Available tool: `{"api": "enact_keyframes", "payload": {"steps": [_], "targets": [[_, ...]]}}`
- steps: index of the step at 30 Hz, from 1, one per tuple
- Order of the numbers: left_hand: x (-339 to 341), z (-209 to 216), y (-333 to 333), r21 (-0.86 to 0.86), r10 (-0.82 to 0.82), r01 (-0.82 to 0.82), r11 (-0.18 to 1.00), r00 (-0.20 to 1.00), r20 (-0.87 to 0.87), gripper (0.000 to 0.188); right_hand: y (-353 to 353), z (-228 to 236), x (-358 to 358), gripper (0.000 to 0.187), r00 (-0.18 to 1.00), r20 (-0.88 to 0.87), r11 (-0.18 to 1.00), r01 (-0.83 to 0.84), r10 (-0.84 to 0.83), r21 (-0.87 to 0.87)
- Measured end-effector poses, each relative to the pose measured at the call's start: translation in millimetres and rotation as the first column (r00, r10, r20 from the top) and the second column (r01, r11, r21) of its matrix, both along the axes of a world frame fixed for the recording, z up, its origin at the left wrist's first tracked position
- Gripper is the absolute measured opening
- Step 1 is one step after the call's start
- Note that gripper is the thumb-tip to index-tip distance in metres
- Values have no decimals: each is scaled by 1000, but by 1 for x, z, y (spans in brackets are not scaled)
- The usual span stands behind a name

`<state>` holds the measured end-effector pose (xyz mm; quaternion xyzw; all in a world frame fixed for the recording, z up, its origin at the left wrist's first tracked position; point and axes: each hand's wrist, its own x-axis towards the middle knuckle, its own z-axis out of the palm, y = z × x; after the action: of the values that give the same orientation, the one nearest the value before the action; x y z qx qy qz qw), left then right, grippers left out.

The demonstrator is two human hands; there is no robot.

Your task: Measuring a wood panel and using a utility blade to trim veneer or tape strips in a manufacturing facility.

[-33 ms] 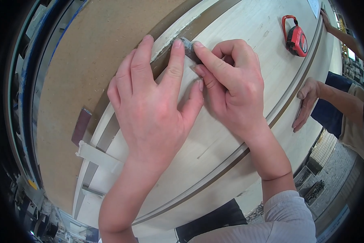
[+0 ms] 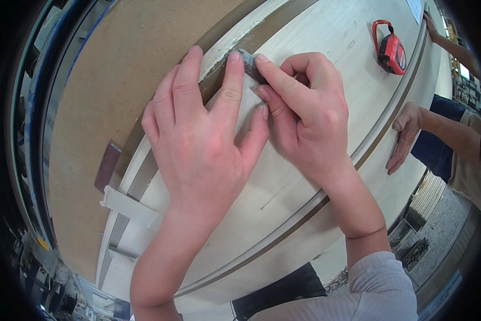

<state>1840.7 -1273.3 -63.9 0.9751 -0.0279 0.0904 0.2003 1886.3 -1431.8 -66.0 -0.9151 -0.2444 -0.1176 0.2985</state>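
Observation:
My right hand (image 2: pixel 312 115) pinches a small dark grey strip-like piece (image 2: pixel 251 67) between thumb and forefinger; its exact kind does not show. The piece lies at the inner edge of a brown groove in a pale wooden panel (image 2: pixel 291 176). My left hand (image 2: pixel 200 131) rests spread over the panel's edge strips, its index fingertip on the piece's left end. The left thumb points at the right thumb, close to it. Part of the piece is hidden by my right fingers.
A red tape measure (image 2: pixel 393 53) with a strap lies on the panel at upper right. Another person's hands (image 2: pixel 406 134) rest along the right edge. At left, a brown board (image 2: pixel 96 101) carries a dark reddish strip (image 2: pixel 108 167); a white crosspiece (image 2: pixel 131 204) lies near my left forearm.

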Motion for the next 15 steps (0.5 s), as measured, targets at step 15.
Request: {"api": "enact_keyframes", "payload": {"steps": [15], "targets": [[-1,1,2,-17,2,-2,1000,1000,-4,61,1,-1,0,36,1000,-3,1000,-10,10,-2]]}}
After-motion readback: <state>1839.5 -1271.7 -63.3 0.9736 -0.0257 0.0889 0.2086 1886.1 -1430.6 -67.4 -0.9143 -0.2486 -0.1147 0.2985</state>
